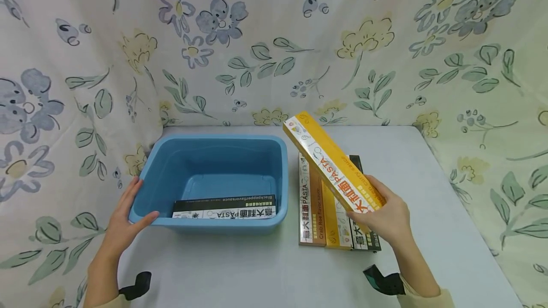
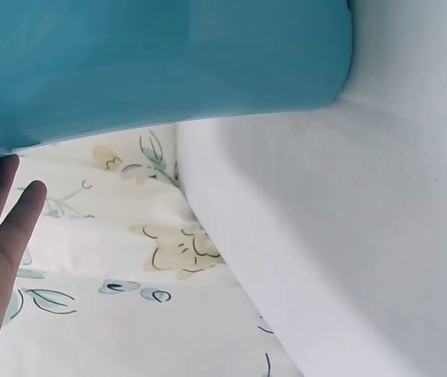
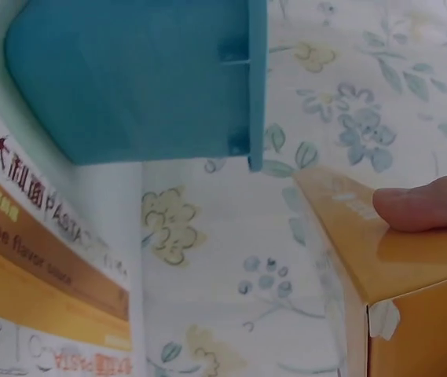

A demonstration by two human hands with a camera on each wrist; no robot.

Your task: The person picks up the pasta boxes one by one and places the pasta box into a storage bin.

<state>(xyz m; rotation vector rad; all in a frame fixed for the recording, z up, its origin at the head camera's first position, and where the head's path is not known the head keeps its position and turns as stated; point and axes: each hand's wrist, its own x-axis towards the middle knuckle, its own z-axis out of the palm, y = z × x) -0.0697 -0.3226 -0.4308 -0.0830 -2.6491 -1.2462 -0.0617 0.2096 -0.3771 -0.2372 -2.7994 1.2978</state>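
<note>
My right hand (image 1: 387,215) grips the near end of a yellow curry sauce pasta box (image 1: 334,163), which is tilted with its far end raised toward the upper left. In the right wrist view the thumb (image 3: 423,206) lies on the box's yellow face. Below it, several pasta boxes lie side by side: a brown crab roe one (image 1: 318,213), a yellow one (image 1: 337,222) and a black one (image 1: 372,241). My left hand (image 1: 122,222) rests with spread, fairly straight fingers at the near left corner of a blue tub (image 1: 280,179). Inside the tub lies a black-and-white black pepper pasta box (image 1: 224,207).
A white table (image 1: 239,270) carries the tub and the boxes. Floral fabric (image 1: 265,27) hangs behind the table and along both sides. Each wrist wears a black strap, the left strap (image 1: 138,286) and the right strap (image 1: 383,282).
</note>
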